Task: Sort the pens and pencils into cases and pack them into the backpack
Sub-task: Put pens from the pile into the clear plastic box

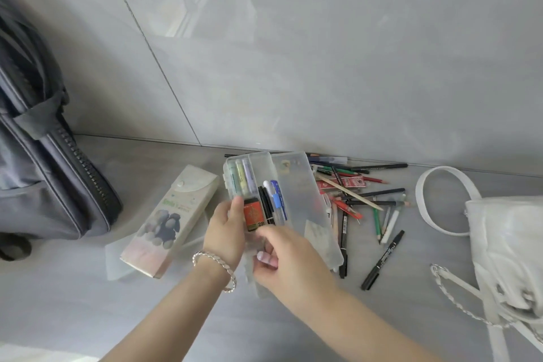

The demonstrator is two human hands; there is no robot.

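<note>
Fingers (236, 207) grip case (260, 169), apparently lengthwise away.

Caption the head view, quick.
Left hand and right hand hold an open clear case; loose pens and pencils right, backpack left.

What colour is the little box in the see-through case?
The little box in the clear case is orange-red with a black end; head view.

light: soft, even daylight | glare: wall tiles | edges: wide-angle bowing, slight blur
</note>
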